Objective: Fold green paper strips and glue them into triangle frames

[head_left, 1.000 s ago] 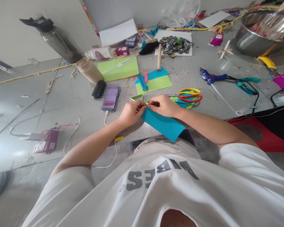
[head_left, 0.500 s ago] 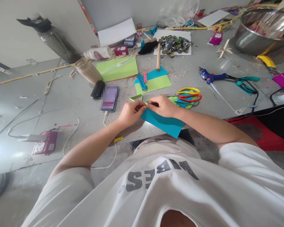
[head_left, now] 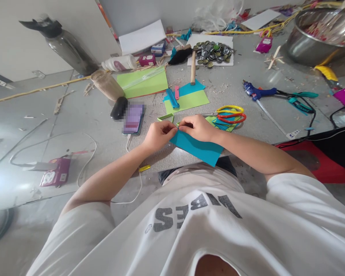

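My left hand (head_left: pixel 158 135) is closed in a pinch, thumb and fingertips meeting those of my right hand. My right hand (head_left: pixel 197 128) is also closed in a pinch. Both grip the upper left edge of a blue sheet of paper (head_left: pixel 199 147), which slants down toward my lap past the table edge. A bit of green shows just beyond the fingertips; what it belongs to is hidden. A folded green paper strip (head_left: pixel 166 117) stands just beyond my left hand. Scissors with yellow and red handles (head_left: pixel 231 114) rest on blue and green paper pieces (head_left: pixel 222 123) beyond my right wrist.
Ahead lie a blue cutter (head_left: pixel 172 98), a pink piece (head_left: pixel 176 92), green sheets (head_left: pixel 142 82) and a wooden handle (head_left: pixel 193 69). A phone (head_left: pixel 133 119) is at left. Bottle caps (head_left: pixel 214 53), a glue gun (head_left: pixel 257 91) and a metal bowl (head_left: pixel 310 50) stand farther right.
Both hands stay pinched together in nearly the same place. The blue sheet has shifted very slightly. The whole view has moved a little.
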`<state>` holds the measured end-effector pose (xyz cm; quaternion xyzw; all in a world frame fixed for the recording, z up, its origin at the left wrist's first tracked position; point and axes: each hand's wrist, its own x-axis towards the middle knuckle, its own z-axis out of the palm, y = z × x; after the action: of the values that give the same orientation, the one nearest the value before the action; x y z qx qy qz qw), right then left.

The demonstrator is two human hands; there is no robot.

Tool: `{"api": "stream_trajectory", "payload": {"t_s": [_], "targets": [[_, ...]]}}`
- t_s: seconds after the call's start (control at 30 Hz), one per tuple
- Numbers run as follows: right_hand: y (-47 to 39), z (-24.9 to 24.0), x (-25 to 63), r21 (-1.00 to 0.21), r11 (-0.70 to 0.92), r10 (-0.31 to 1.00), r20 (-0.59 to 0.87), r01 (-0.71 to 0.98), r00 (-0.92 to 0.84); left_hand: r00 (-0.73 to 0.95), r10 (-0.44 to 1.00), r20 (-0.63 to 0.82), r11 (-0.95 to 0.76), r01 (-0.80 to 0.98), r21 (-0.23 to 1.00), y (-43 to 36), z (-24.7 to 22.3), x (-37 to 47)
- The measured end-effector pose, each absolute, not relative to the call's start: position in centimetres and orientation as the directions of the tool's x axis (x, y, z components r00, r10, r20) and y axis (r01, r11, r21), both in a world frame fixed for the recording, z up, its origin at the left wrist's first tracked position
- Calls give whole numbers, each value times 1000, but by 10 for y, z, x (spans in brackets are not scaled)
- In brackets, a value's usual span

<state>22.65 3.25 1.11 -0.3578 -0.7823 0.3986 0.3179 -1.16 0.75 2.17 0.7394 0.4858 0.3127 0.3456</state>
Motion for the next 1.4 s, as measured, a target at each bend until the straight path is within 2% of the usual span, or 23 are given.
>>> {"api": "stream_trajectory", "payload": {"t_s": [0.37,0.67,1.03,1.4], "targets": [[33,13,228,-855,404,824,185,327,-535,361,912,196,-388,606,694,4,19,-15],[33,10,227,-849,424,824,216,316,-524,368,925,90,-302,574,761,9,21,-13],[32,13,228,-834,406,845,186,374,-501,343,929,137,-326,587,741,9,21,-15],[32,9,227,-834,437,836,238,337,-495,361,928,95,-296,554,778,13,19,-15]]}}
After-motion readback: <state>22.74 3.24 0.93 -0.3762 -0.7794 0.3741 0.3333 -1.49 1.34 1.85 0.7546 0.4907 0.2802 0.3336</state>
